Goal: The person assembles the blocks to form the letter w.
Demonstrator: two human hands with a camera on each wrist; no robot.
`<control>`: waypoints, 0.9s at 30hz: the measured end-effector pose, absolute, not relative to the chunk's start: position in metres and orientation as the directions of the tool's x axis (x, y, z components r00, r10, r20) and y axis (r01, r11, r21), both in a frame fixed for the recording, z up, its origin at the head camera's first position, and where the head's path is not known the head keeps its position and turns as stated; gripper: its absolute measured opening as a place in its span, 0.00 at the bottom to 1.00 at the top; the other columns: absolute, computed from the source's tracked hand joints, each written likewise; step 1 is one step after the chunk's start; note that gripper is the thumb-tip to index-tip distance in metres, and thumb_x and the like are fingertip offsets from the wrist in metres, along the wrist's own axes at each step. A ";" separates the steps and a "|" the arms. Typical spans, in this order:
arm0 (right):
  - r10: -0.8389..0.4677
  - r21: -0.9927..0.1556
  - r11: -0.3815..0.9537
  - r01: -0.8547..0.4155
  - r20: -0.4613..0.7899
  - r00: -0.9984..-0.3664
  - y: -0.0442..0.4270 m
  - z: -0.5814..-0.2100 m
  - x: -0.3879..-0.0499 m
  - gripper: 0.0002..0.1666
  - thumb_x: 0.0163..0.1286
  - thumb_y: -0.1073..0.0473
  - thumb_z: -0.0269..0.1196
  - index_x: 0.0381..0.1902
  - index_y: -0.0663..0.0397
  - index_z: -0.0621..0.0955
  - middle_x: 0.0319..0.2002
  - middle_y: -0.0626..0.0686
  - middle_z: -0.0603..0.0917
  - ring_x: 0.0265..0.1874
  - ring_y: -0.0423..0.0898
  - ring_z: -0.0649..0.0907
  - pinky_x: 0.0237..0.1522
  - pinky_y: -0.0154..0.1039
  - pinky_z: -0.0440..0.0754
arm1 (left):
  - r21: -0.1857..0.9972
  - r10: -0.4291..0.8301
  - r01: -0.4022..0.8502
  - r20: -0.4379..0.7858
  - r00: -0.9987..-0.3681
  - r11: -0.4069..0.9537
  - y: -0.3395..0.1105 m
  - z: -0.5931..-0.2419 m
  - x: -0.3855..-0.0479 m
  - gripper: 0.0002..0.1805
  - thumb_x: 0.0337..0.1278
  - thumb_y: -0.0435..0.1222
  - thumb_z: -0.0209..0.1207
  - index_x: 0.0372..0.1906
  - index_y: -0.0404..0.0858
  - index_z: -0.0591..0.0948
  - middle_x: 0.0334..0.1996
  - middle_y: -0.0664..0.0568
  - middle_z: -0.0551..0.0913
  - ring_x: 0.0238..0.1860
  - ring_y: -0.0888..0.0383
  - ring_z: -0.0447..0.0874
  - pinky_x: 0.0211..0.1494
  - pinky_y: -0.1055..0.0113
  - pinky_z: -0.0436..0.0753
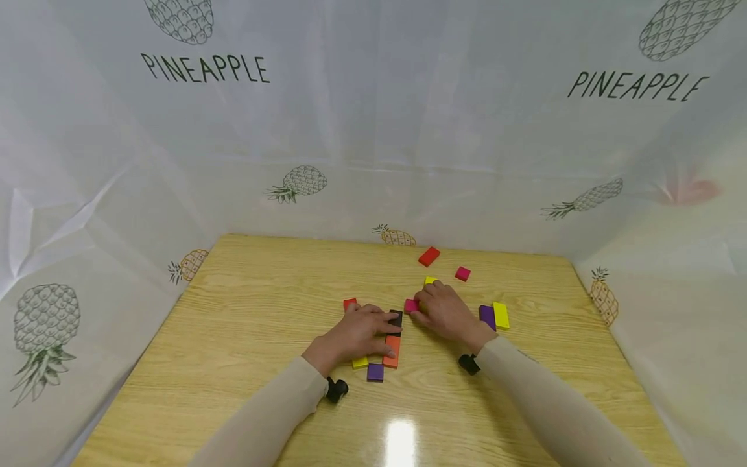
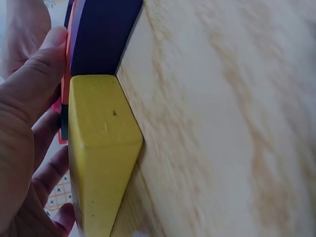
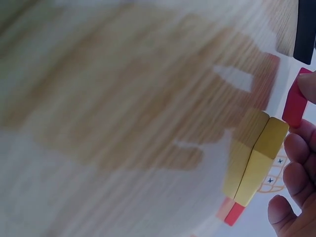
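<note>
My left hand (image 1: 363,332) lies over a group of flat blocks, fingers spread. Its fingertips touch a black block (image 1: 396,318) and its thumb an orange block (image 1: 392,353). A yellow block (image 2: 106,113) and a purple block (image 1: 375,372) sit at the group's near side; a red block (image 1: 349,303) shows past the knuckles. Just right of the black block, my right hand (image 1: 446,311) pinches a small pink block (image 3: 296,101) between thumb and finger. Another yellow block (image 1: 430,280) stands beyond that hand, partly hidden by it. The palm covers part of the left group.
Farther back on the wooden table (image 1: 280,272) lie a red block (image 1: 429,257) and a small pink block (image 1: 463,274). Right of the right hand, a purple block (image 1: 486,316) and a yellow block (image 1: 500,316) lie side by side. A pineapple-print sheet (image 1: 350,117) surrounds the table.
</note>
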State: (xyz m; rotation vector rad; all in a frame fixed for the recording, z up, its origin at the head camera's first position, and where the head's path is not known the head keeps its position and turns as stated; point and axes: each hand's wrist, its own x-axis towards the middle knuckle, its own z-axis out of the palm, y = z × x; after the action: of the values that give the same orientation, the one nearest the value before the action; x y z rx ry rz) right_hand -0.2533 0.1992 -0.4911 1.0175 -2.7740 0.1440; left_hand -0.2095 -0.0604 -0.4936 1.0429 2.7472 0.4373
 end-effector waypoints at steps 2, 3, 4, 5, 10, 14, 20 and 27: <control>-0.633 -0.028 0.759 -0.650 0.200 -0.748 0.198 -0.491 -0.255 0.18 0.75 0.47 0.68 0.47 0.57 0.85 0.44 0.54 0.85 0.43 0.52 0.76 0.51 0.50 0.80 | 0.329 0.671 0.621 -0.055 -0.739 0.711 -0.061 -0.493 -0.209 0.33 0.64 0.64 0.63 0.72 0.61 0.79 0.79 0.65 0.68 0.76 0.52 0.68 0.69 0.45 0.64; -0.634 -0.028 0.758 -0.651 0.198 -0.747 0.198 -0.492 -0.255 0.18 0.76 0.47 0.68 0.47 0.57 0.85 0.44 0.54 0.85 0.44 0.53 0.76 0.52 0.50 0.80 | 0.330 0.671 0.621 -0.055 -0.739 0.711 -0.061 -0.492 -0.209 0.33 0.64 0.64 0.63 0.73 0.61 0.79 0.79 0.65 0.68 0.76 0.52 0.68 0.70 0.45 0.63; -0.636 -0.029 0.757 -0.653 0.196 -0.747 0.197 -0.492 -0.256 0.18 0.76 0.47 0.67 0.47 0.57 0.85 0.44 0.54 0.85 0.44 0.53 0.77 0.53 0.50 0.80 | 0.331 0.672 0.621 -0.055 -0.739 0.710 -0.061 -0.492 -0.209 0.33 0.64 0.64 0.63 0.73 0.61 0.79 0.79 0.64 0.68 0.76 0.52 0.69 0.70 0.44 0.63; -0.639 -0.022 0.756 -0.655 0.198 -0.744 0.197 -0.492 -0.257 0.18 0.76 0.47 0.67 0.47 0.57 0.85 0.44 0.54 0.85 0.44 0.52 0.77 0.53 0.50 0.80 | 0.332 0.672 0.621 -0.055 -0.739 0.710 -0.061 -0.491 -0.209 0.34 0.64 0.64 0.63 0.73 0.61 0.79 0.79 0.64 0.68 0.76 0.52 0.69 0.70 0.44 0.63; -0.647 -0.017 0.750 -0.662 0.191 -0.738 0.195 -0.492 -0.258 0.17 0.76 0.47 0.67 0.46 0.57 0.86 0.44 0.53 0.85 0.43 0.52 0.77 0.52 0.51 0.80 | 0.329 0.672 0.622 -0.055 -0.738 0.710 -0.061 -0.491 -0.208 0.34 0.64 0.64 0.63 0.73 0.61 0.79 0.79 0.64 0.68 0.76 0.52 0.69 0.70 0.45 0.63; -0.644 -0.022 0.754 -0.657 0.173 -0.745 0.193 -0.492 -0.257 0.18 0.76 0.47 0.67 0.46 0.57 0.86 0.44 0.54 0.85 0.43 0.53 0.78 0.53 0.53 0.80 | 0.327 0.675 0.626 -0.052 -0.736 0.708 -0.061 -0.491 -0.208 0.34 0.63 0.64 0.63 0.72 0.61 0.79 0.79 0.65 0.69 0.75 0.53 0.70 0.69 0.46 0.64; -0.641 -0.014 0.758 -0.652 0.162 -0.750 0.191 -0.493 -0.258 0.18 0.76 0.47 0.66 0.46 0.56 0.85 0.42 0.53 0.84 0.43 0.53 0.77 0.54 0.56 0.80 | 0.331 0.674 0.625 -0.049 -0.737 0.707 -0.061 -0.492 -0.209 0.34 0.64 0.65 0.62 0.72 0.61 0.79 0.79 0.65 0.68 0.75 0.53 0.70 0.71 0.45 0.63; -0.638 -0.015 0.761 -0.648 0.162 -0.753 0.190 -0.494 -0.258 0.17 0.75 0.47 0.66 0.45 0.56 0.86 0.42 0.53 0.84 0.43 0.52 0.77 0.54 0.55 0.81 | 0.329 0.672 0.622 -0.053 -0.739 0.710 -0.061 -0.492 -0.209 0.34 0.64 0.66 0.62 0.72 0.61 0.79 0.79 0.65 0.68 0.75 0.53 0.70 0.71 0.44 0.63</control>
State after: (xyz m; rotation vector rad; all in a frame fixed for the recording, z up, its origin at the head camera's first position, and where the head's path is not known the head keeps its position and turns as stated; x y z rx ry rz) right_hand -0.2581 0.1903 -0.4936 1.0320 -2.8088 0.1057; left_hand -0.2091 -0.0611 -0.4915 1.0479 2.7467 0.4364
